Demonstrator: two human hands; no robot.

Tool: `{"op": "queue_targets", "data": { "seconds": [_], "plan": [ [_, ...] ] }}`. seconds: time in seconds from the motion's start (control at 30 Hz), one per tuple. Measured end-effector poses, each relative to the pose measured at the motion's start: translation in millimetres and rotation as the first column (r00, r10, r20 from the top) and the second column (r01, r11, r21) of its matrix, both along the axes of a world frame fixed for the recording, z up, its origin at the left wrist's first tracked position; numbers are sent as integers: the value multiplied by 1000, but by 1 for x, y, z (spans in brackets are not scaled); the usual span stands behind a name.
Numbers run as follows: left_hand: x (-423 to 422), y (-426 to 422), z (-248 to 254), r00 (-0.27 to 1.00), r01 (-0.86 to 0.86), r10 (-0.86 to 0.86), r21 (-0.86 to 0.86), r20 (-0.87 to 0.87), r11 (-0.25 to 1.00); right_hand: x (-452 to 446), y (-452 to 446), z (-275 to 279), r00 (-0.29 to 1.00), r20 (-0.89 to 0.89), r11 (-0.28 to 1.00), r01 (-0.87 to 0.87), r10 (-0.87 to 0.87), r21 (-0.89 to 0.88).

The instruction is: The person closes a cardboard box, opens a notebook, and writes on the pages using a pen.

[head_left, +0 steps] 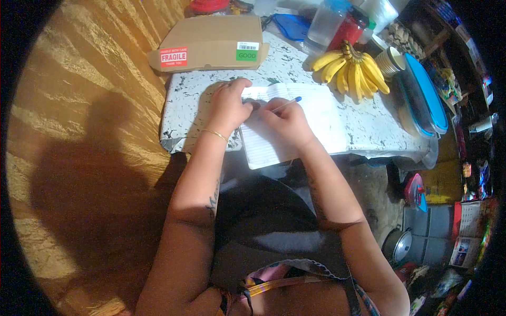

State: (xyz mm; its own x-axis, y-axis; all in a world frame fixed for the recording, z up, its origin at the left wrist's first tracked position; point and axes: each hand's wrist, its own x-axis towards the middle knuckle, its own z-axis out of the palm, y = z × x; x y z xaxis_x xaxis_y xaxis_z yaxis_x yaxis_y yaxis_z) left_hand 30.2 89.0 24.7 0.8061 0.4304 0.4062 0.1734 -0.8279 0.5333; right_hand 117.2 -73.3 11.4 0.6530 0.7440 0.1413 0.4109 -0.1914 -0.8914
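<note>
An open lined notebook (269, 150) lies on the table in front of me, its lower edge reaching past the table's front. My right hand (289, 121) is closed around a pen (287, 104) with a white barrel and blue end, held over the left page. The pen's tip is hidden by my fingers. At the notebook's upper left edge, my left hand (230, 105) grips it with curved fingers, the thumb over the page. Shadow from my hands falls on the paper.
A cardboard box (211, 39) with a FRAGILE label stands at the back left. Bananas (353, 72), stacked paper cups (391, 62), a clear jar (324, 29) and a blue-lidded container (424, 95) are to the right. A gold curtain (79, 105) hangs left.
</note>
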Motion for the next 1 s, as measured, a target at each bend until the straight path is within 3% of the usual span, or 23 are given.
{"op": "queue_targets", "data": {
  "seconds": [0.1,0.2,0.6,0.77,1.0],
  "plan": [
    [-1,0,1,1000,3,-4,23,11,1000,2,2,-5,997,-71,1000,28,-27,13],
    [0,1,-2,999,-1,-4,88,53,996,3,1,-3,999,28,999,-24,26,-40],
    [-3,-4,7,1000,-8,8,6,-22,1000,-4,-3,15,1000,3,998,-12,12,-55],
    [-1,0,2,999,-10,7,115,32,993,-2,-5,13,999,22,998,-31,32,-54],
    [0,1,0,999,5,-11,110,52,994,1,-4,7,998,52,999,-27,29,-40]
  ]
}}
